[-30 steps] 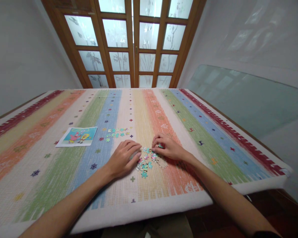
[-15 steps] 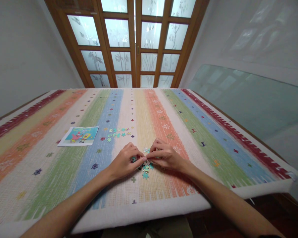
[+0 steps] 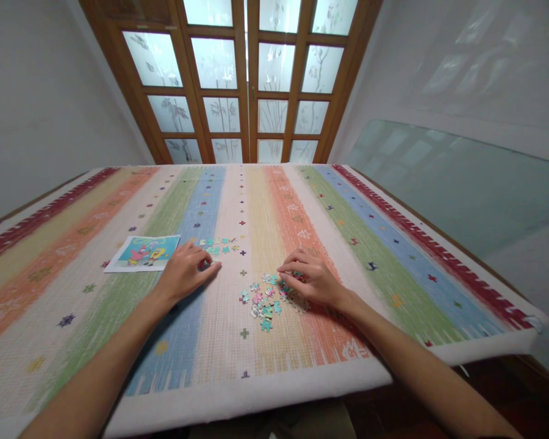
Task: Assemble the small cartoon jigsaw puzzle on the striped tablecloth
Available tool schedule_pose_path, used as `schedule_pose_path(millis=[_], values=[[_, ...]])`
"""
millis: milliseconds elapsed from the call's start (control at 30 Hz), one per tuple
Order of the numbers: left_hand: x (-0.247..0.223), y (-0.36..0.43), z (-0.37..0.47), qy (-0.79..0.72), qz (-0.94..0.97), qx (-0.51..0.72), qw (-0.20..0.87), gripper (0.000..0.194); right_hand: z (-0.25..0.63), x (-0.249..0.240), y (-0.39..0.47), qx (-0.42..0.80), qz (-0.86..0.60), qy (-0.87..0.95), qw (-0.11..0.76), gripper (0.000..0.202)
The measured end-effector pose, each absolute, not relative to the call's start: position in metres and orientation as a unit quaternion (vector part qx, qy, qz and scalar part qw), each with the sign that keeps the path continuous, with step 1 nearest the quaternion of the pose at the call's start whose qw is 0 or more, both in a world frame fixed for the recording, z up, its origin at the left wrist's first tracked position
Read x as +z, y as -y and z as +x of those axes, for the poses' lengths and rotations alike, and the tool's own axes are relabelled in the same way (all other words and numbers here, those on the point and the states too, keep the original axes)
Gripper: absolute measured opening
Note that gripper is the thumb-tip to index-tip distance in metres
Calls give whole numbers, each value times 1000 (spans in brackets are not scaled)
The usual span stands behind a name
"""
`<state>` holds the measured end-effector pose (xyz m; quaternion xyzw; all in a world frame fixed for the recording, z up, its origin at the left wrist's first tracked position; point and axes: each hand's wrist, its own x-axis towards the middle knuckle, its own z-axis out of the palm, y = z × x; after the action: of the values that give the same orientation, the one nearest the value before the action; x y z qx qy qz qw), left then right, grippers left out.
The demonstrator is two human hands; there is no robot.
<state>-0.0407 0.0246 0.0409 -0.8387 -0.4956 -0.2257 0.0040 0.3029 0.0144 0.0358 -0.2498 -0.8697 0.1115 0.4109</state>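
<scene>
Your left hand (image 3: 185, 272) has swung left, away from the loose pile of puzzle pieces (image 3: 268, 301). Behind its fingers, the printed picture (image 3: 141, 251) lies on the striped cloth (image 3: 219, 341). Those fingers curl toward your thumb; whether they pinch anything, you can't tell. Just beyond sits the small group of pieces (image 3: 217, 249). Farther right, your right hand (image 3: 313, 277) bends over the pile's right side, fingertips near the thumb, any hold hidden.

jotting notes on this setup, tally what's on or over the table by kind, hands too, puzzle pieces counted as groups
Hands: 2 (left hand, right hand)
Puzzle-piece groups: 2 (near pile, far cluster)
Picture sheet: 1
Tablecloth: 1
Total: 6
</scene>
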Motion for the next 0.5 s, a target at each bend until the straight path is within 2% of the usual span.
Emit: schedule_pose_path(millis=[500], values=[[44, -26, -48, 541, -819, -189, 30, 39, 306, 39, -15, 78, -251, 869, 420, 14]])
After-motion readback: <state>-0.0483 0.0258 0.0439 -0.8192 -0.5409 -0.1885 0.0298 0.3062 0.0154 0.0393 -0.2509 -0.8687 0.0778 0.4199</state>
